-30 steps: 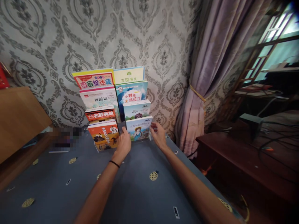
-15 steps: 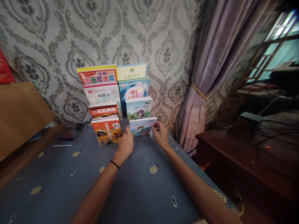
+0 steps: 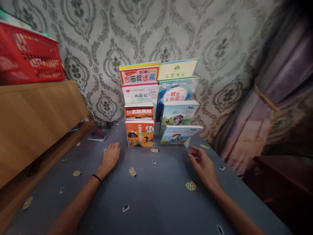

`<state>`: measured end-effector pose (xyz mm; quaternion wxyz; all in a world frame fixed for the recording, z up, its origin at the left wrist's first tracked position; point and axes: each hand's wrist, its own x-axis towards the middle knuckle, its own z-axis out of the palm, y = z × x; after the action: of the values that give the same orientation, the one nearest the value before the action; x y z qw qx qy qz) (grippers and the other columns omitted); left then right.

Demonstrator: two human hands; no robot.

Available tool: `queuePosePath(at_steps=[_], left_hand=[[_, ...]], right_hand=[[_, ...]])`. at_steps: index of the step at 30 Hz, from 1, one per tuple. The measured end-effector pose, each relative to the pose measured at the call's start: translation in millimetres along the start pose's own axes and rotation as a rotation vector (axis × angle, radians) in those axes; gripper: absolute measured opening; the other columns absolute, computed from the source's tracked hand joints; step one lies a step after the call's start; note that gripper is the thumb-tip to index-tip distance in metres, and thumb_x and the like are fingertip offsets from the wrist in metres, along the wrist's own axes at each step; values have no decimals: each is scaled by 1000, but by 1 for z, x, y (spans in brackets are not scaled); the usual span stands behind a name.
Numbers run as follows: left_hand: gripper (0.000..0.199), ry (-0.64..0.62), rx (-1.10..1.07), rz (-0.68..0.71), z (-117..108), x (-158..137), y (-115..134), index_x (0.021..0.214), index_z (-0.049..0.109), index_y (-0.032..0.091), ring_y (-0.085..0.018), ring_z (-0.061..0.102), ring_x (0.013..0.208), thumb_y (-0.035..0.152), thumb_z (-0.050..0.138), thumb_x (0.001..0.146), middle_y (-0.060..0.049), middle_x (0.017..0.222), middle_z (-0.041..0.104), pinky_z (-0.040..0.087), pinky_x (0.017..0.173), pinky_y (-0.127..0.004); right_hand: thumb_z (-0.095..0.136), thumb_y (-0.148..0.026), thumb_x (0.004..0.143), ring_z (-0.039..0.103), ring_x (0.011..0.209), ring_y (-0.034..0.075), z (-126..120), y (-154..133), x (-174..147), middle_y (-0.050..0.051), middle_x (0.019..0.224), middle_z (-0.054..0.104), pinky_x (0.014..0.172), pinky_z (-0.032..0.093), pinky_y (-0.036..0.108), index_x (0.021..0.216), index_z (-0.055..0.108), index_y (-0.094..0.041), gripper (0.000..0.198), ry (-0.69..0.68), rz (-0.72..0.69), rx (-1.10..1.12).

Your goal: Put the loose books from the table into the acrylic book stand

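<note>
Two columns of children's books stand upright in a clear stand against the wall. At the front left is an orange book [image 3: 140, 134]; behind it rise a red-orange book [image 3: 139, 111], a pale book [image 3: 140, 94] and a yellow-edged picture book [image 3: 140, 75]. The right column has a light blue book [image 3: 179, 135] in front. My left hand [image 3: 111, 157] hovers left of the orange book, fingers stretched forward, holding nothing. My right hand [image 3: 202, 164] is apart from the stand's right corner [image 3: 187, 142], empty, with its fingers loosely bent and spread.
A blue cloth with pineapple prints [image 3: 156, 182] covers the table. Left of it stands a wooden cabinet [image 3: 41, 120] with a red basket [image 3: 36, 60] on top. A flat book [image 3: 97, 138] lies at the back left. A purple curtain [image 3: 271, 85] hangs at right, beside a dark red table [image 3: 283, 176].
Both hands have come away from the front right book and moved apart, the left to the left of the stand. The view has turned left, bringing the red basket further into sight.
</note>
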<state>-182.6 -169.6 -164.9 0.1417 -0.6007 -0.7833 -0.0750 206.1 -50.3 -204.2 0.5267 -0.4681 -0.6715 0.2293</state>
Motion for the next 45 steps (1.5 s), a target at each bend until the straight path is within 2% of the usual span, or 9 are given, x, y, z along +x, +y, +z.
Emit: queuePosePath(at_steps=[5, 11, 19, 24, 30, 35, 39, 42, 45], left_hand=[[39, 44, 88, -243, 15, 47, -91, 131, 50, 8, -34, 53, 126, 25, 44, 97, -23, 133, 57, 42, 104, -45], [38, -19, 85, -278, 42, 77, -123, 125, 58, 9, -35, 54, 128, 33, 51, 96, -22, 130, 62, 42, 105, -50], [35, -81, 82, -184, 28, 74, -122, 116, 63, 15, -23, 65, 107, 43, 59, 96, -8, 117, 67, 49, 99, -49], [26, -128, 79, -81, -13, 42, -105, 107, 69, 8, -27, 71, 98, 19, 47, 98, -19, 100, 73, 50, 93, -43], [43, -213, 8, 69, -56, -22, -32, 84, 73, 13, -27, 73, 86, 31, 39, 100, -17, 86, 75, 52, 79, -36], [46, -277, -335, 322, -48, -56, 27, 94, 71, 19, -20, 72, 89, 42, 32, 104, -9, 94, 75, 52, 83, -30], [27, -222, -371, 348, -27, -61, 11, 113, 65, 20, -21, 64, 114, 28, 42, 101, -10, 121, 69, 46, 102, -35], [27, -122, -186, 67, -17, -65, -23, 121, 59, 17, -28, 57, 123, 22, 47, 97, -15, 138, 57, 45, 104, -46], [30, -112, -217, -40, -12, -78, -51, 124, 55, 16, -27, 62, 112, 24, 47, 97, -14, 124, 62, 50, 96, -43]], right_hand=[[53, -54, 84, 71, 67, 22, 2, -15, -43, 6, 83, 73, 61, 59, 33, 110, 64, -21, 43, -170, -22, -86], [53, -58, 85, 76, 77, 25, 1, -23, -62, 8, 87, 78, 68, 63, 35, 105, 68, -23, 43, -266, -28, -156], [50, -65, 87, 77, 78, 27, 1, -28, -59, 8, 89, 80, 73, 65, 40, 98, 73, -25, 47, -316, -125, -248], [48, -62, 89, 77, 75, 28, 2, -29, -61, 7, 86, 79, 70, 66, 43, 95, 73, -27, 43, -336, -176, -227], [49, -60, 89, 77, 78, 29, 3, -30, -60, 7, 90, 79, 75, 65, 44, 96, 72, -27, 41, -380, -173, -218], [48, -58, 90, 75, 78, 28, 3, -34, -63, 7, 90, 78, 76, 63, 44, 99, 70, -26, 41, -416, -159, -233], [46, -53, 92, 74, 79, 27, 6, -42, -71, 7, 88, 77, 75, 62, 43, 100, 70, -25, 37, -442, -176, -232], [46, -46, 94, 74, 81, 26, 14, -52, -79, 8, 91, 76, 74, 62, 41, 99, 69, -24, 32, -463, -210, -213], [45, -38, 97, 73, 83, 24, 29, -71, -90, 8, 92, 75, 75, 61, 40, 101, 69, -24, 28, -518, -273, -163]])
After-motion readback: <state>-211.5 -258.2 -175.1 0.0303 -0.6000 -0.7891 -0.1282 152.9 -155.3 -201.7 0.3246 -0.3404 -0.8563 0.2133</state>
